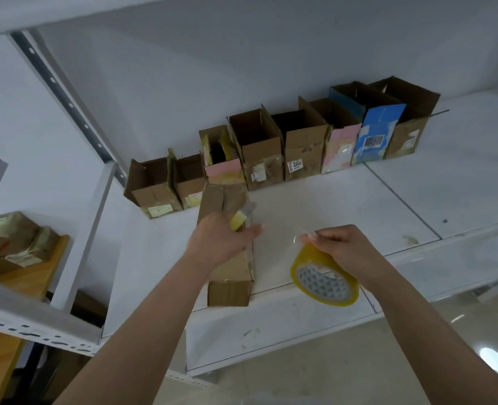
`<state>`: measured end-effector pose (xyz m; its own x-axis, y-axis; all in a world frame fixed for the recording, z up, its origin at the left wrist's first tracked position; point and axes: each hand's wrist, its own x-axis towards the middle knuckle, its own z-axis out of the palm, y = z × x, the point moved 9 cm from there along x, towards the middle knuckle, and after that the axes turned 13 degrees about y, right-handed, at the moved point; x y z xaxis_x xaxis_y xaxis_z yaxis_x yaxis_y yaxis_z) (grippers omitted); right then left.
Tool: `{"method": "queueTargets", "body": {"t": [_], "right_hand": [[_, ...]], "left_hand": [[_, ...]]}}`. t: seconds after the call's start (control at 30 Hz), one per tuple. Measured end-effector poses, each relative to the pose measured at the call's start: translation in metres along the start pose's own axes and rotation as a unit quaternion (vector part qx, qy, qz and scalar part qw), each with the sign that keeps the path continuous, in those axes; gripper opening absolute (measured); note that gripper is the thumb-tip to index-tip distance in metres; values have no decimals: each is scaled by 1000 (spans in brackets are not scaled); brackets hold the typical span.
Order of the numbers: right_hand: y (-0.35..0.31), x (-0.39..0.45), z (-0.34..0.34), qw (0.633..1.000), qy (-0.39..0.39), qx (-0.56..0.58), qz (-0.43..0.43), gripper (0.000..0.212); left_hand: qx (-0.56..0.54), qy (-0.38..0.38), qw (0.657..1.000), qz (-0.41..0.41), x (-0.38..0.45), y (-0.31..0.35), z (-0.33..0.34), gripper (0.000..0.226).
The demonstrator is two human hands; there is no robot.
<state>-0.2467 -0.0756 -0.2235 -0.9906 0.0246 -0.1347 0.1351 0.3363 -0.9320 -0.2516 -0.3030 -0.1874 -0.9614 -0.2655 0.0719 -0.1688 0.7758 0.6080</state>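
Note:
A long brown cardboard box (230, 276) lies on the white shelf (329, 206), its near end at the front edge. My left hand (218, 241) rests on top of the box and grips a yellow utility knife (241, 217) whose blade points away from me. Just right of the box, my right hand (341, 247) holds a roll of clear yellowish packing tape (323, 280) above the shelf. A strip of clear tape (282, 232) stretches from the roll toward the left hand's fingertips.
A row of several open cardboard boxes (271, 147) lines the back of the shelf, among them a blue one (373, 135) and pink-faced ones. A grey slotted upright (66, 103) stands at the left. Taped parcels (14, 244) sit on a wooden surface at lower left.

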Motion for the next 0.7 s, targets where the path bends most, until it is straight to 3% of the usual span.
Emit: {"method": "queueTargets", "body": {"t": [0.07,0.13,0.2,0.33,0.47,0.6,0.7], "right_hand": [[-18,-2,2,999,2,6,-34,20],[-35,-3,6,996,9,-15,-82,21],[-46,-3,11,991,17,-56,-122,24],[-55,-4,11,964,103,-169,-179,59],[-68,-4,10,935,210,-160,-236,33],[-68,0,16,877,269,-257,-304,31],[-49,14,13,855,282,-316,-300,29]], "left_hand": [[-132,25,991,19,-10,19,-5,54],[-157,0,987,41,-23,37,6,53],[-192,18,981,25,-27,42,11,33],[-300,60,951,-37,-35,36,11,26],[-412,38,898,-147,-54,32,24,27],[-369,6,923,-113,-51,21,6,14],[-302,131,939,-95,-44,-28,-38,19]]}}
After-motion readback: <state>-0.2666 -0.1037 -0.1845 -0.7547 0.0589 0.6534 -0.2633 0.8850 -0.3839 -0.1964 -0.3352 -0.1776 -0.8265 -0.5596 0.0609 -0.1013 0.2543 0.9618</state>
